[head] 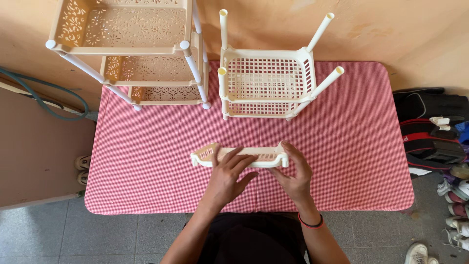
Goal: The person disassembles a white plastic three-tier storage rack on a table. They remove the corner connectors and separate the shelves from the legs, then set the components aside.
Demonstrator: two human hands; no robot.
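Two bare hands meet on a shallow cream lattice tray (pixel 239 156) lying flat near the middle of the surface (pixel 342 161), which is covered in a red-checked cloth. The left hand (pixel 227 178) rests on top of the tray with its fingers spread across the lattice floor, pressing rather than gripping; the right hand (pixel 294 171) has its fingers curled round the tray's corner at 3 o'clock, thumb beneath and the rest over the rim. The tray looks light, stiff and slightly smooth, thin moulded plastic that would likely flex if twisted by one corner, so the solid rim and the corner sockets seem the firmer places to take hold (the lattice itself looks the weakest part). At 12 o'clock from the tray stands a cream basket rack (pixel 266 80) with four tubes (pixel 320 32) pointing up and outward, well apart from the hands. At 10 o'clock a taller tan tiered rack (pixel 132 49) overhangs the surface's far corner. Open cloth lies at 3 and 9 o'clock of the tray, with the near edge just beside the wrists. On the floor at 3 o'clock are bags (pixel 430 127) and shoes (pixel 457 195).
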